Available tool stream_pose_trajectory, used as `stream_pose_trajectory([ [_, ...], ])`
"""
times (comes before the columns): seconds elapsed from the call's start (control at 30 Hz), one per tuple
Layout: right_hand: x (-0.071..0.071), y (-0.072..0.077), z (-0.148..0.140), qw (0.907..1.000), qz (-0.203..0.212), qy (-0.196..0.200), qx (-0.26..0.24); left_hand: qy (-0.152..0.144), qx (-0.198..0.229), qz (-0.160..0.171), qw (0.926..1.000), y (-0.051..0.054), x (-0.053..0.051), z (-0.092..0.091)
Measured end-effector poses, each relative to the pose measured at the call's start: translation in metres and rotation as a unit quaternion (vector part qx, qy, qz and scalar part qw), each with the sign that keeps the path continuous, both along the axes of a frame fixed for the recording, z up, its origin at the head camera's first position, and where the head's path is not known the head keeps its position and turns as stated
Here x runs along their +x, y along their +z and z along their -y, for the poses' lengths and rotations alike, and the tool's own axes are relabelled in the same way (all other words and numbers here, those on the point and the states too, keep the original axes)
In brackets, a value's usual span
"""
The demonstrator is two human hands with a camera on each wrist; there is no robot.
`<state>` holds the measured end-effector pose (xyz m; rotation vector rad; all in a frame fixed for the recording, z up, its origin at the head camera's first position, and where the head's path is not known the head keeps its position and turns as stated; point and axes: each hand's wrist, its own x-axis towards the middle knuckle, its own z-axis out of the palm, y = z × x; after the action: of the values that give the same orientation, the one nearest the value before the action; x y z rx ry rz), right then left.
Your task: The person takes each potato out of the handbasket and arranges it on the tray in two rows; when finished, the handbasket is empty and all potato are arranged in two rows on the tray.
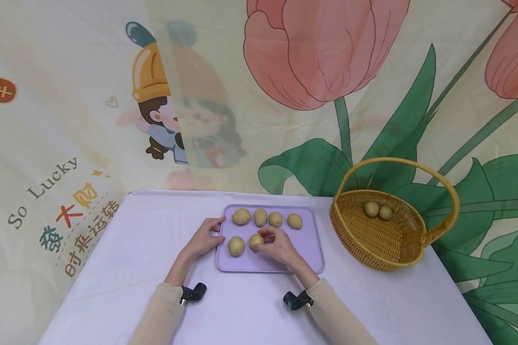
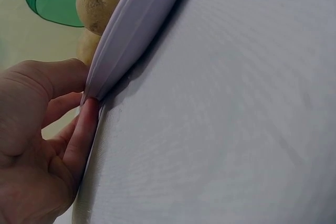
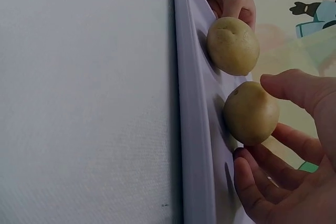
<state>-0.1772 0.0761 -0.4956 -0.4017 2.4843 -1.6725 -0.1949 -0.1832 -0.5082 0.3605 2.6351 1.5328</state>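
Note:
On a pale purple tray (image 1: 306, 249) lie several yellowish-brown potatoes, with a back row that includes a larger potato (image 1: 241, 216) and a front-left potato (image 1: 236, 246). My right hand (image 1: 278, 247) holds a small round potato (image 3: 252, 114) between thumb and fingers, low over the tray beside the front-left one. At the tray's left rim, my left hand (image 1: 205, 237) grips the edge with thumb and fingers. The left wrist view shows those fingers (image 2: 81, 140) against the rim; part of the hand's contact is hidden behind it.
To the right of the tray stands a woven wicker basket (image 1: 371, 239) with a tall handle, two potatoes (image 1: 371, 209) lying at its back. A white cloth (image 1: 241, 306) covers the table. Behind it hangs a printed curtain (image 1: 216, 28).

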Motion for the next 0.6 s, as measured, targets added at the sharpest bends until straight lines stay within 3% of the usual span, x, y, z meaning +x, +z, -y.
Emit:
stream_pose_trajectory([
  [0.33,-0.001,0.01,-0.005,0.9997,0.003,0.003,0.023,-0.005,0.001,0.004,1.0,0.003,-0.001,-0.003],
  [0.6,-0.009,0.033,-0.028,0.9993,-0.022,-0.017,0.027,0.003,-0.015,0.007,0.9999,0.001,-0.004,-0.001],
])
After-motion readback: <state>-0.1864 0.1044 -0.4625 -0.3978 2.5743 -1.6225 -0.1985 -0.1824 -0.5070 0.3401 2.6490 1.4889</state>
